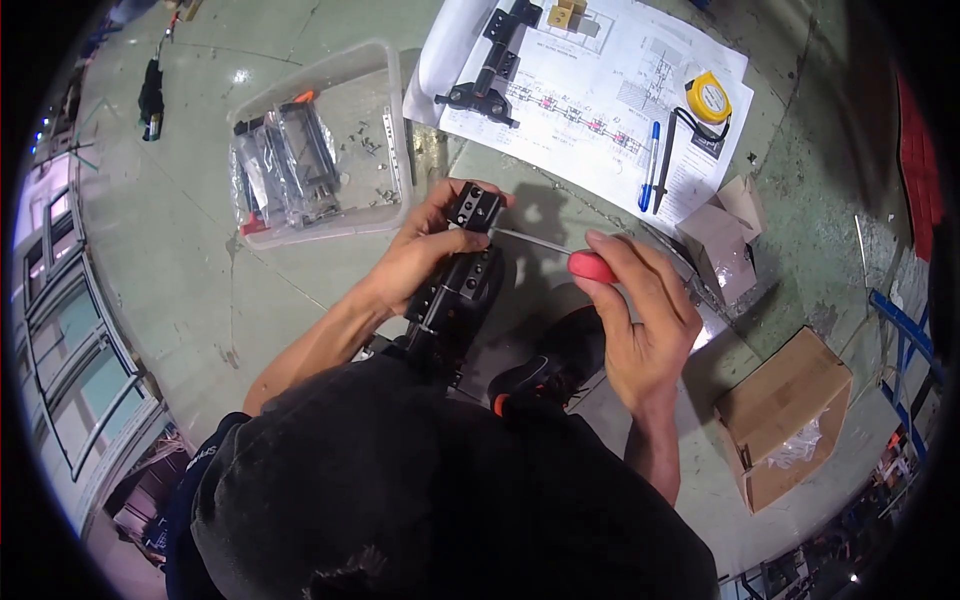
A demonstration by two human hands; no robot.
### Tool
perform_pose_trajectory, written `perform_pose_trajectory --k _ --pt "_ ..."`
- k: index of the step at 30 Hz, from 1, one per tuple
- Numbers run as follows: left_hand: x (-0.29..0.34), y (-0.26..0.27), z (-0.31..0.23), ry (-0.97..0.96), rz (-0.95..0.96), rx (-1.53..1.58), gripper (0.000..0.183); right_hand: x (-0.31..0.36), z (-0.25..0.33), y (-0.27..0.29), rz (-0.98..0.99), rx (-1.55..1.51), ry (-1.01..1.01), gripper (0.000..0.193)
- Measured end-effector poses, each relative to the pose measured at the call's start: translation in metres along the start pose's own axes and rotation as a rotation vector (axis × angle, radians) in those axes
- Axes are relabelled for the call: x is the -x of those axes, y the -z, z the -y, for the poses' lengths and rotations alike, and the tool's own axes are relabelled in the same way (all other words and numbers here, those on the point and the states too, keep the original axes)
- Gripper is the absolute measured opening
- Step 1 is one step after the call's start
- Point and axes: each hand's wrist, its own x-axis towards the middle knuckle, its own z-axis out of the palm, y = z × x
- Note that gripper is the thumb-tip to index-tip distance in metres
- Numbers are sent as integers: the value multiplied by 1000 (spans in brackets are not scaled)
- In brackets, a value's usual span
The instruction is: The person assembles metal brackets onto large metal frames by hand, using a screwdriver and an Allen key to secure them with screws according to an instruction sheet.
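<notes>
My left hand (408, 264) grips a black metal hinge (478, 207) with screw holes, thumb laid across its front. The hinge is tilted, and its lower part runs down toward my body, partly hidden. In my right hand (648, 340) is a screwdriver with a red handle (592, 266), pinched at the handle's end by thumb and fingers. Its thin shaft (535, 240) points left, and the tip meets the hinge's side by my left thumb. Whether the tip sits in a screw cannot be made out. Above, a similar black hinge (490, 70) lies on paper.
Printed drawings (570, 150) lie on the floor, bearing a yellow tape measure (708, 97), a blue pen (650, 165) and a brass-coloured block (565, 14). A clear plastic bin (398, 140) holds bagged parts and loose screws. Cardboard boxes (785, 395) stand right; my shoe (540, 375) is below.
</notes>
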Motion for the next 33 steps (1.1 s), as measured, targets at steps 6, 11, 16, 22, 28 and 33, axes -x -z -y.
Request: perform_pose_trajectory --k 6,11,16,22,28,33 --pt "11 -22 6 98 -37 234 31 -25 20 19 38 30 179 47" --pt "7 -11 20 13 -94 134 31 -31 20 20 165 75 283 43" --pt "5 -14 18 7 -106 81 31 -33 16 14 258 178 321 35" --pt "6 -14 18 40 -135 120 32 -41 20 9 285 155 269 34" --pt "7 -15 17 41 -129 105 31 -42 15 6 330 162 273 35" --pt "7 -16 19 -11 -126 97 30 -41 10 9 387 155 338 37"
